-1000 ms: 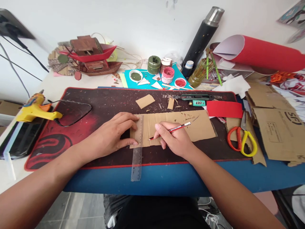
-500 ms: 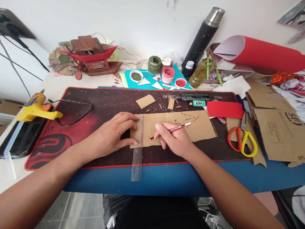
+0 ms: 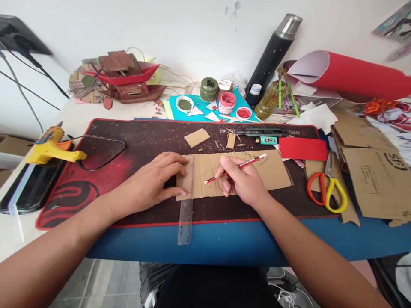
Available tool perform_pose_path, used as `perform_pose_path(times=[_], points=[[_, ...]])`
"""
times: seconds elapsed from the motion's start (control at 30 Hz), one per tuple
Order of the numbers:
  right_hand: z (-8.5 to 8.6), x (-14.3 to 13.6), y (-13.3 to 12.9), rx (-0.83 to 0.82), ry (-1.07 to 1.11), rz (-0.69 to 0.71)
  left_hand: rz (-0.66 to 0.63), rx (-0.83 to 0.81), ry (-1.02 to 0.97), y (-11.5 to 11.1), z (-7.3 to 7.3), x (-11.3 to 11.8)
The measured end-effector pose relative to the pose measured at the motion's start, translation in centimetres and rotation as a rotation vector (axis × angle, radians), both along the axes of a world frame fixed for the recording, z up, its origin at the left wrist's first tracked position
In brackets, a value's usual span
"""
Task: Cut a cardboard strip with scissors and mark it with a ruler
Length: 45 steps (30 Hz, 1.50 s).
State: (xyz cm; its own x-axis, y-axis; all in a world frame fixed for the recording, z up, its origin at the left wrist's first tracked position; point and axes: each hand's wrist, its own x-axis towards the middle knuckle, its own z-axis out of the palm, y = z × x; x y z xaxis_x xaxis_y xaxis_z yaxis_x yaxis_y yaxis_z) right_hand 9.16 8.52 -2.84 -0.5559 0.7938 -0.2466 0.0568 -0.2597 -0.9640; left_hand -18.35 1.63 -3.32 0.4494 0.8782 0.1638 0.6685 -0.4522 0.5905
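A long piece of cardboard (image 3: 272, 171) lies on the dark desk mat (image 3: 128, 205). Across its left end is a clear ruler (image 3: 185, 222), its lower part reaching past the cardboard over the mat's front edge. My left hand (image 3: 160, 177) has its fingers apart, with the fingertips and thumb pressing on the ruler and the cardboard's left end. My right hand (image 3: 240, 179) grips a red and black pencil (image 3: 248, 162) above the cardboard, right of the ruler. The pencil's tip points left and down.
A yellow glue gun (image 3: 54, 149) is at the left. Scissors (image 3: 332, 188) and folded cardboard (image 3: 379, 184) lie at the right. Behind are a box cutter (image 3: 263, 132), a small cardboard piece (image 3: 197, 137), paint jars (image 3: 208, 89), a model boat (image 3: 128, 77) and a black flask (image 3: 272, 55).
My right hand has moved slightly right with the pencil, and its tip has shifted slightly right and up relative to the cardboard. My left hand stays on the ruler.
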Motion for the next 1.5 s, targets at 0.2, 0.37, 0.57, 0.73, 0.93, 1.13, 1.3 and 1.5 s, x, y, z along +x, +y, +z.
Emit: perform_pose_path(times=[0.2, 0.37, 0.57, 0.73, 0.93, 1.13, 1.3, 1.5], points=[[0.9, -0.3, 0.3, -0.005, -0.033, -0.007, -0.014, 0.006, 0.012, 0.0, 0.0, 0.0], [1.6, -1.2, 1.5, 0.091, -0.035, -0.020, -0.023, 0.013, 0.020, -0.1, -0.1, 0.0], [0.2, -2.8, 2.9, 0.177, -0.041, -0.106, -0.031, 0.016, 0.025, -0.1, 0.0, -0.1], [-0.5, -2.7, 2.6, 0.183, -0.039, -0.127, -0.032, 0.024, 0.023, -0.1, 0.1, 0.0], [-0.5, -2.6, 2.4, 0.195, -0.034, -0.117, -0.025, 0.039, 0.022, -0.1, 0.1, 0.0], [-0.8, -2.7, 2.4, 0.231, -0.054, -0.106, -0.026, 0.043, 0.025, 0.0, 0.0, 0.0], [-0.9, -2.6, 2.3, 0.267, -0.082, -0.090, -0.032, 0.055, 0.016, 0.0, 0.0, 0.0], [-0.9, -2.6, 2.3, 0.295, -0.093, -0.087, -0.029, 0.047, 0.017, -0.1, 0.0, 0.0]])
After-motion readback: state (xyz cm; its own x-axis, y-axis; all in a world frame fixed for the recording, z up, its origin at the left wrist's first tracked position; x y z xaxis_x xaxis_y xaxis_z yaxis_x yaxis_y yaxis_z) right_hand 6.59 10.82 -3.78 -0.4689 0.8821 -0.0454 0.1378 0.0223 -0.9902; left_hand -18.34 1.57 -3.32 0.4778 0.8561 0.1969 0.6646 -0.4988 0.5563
